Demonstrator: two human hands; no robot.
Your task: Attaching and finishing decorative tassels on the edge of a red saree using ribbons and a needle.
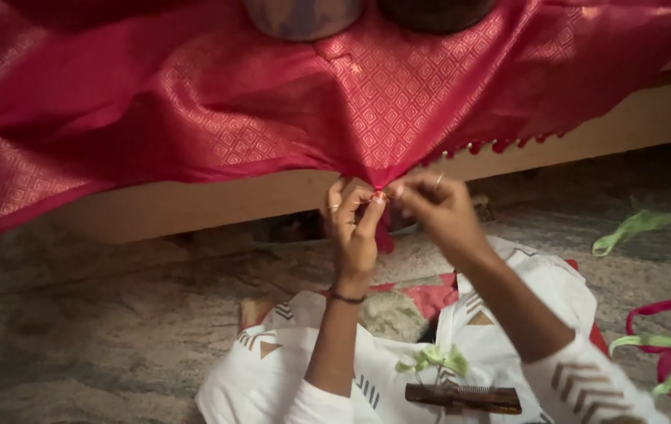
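Fingers pinch tight at the lowest point of the red cloth (398, 102), both hands raised to its edge. The left hand (353, 228) has thumb and forefinger pressed together on a small bunch of hem threads, and the right hand (437, 208) closes its fingertips on the same spot from the other side, so the 2 grips meet just about touching. The cloth, woven with a gold diamond pattern, is draped over a raised ledge (194, 208) and pinned up top by 2 rounded weights (304, 16), which looks to be why the edge hangs taut at working height. To the right of the hands runs a row of small red tassels (508, 144) along the hem; to the left the edge looks plain. On the lap, over white printed clothing (272, 369), lie a dark comb (465, 396) and a scrap of green ribbon (433, 360), close by for reaching. More green and red ribbon (669, 345) sits on the stone floor (76, 330) at right, well apart.
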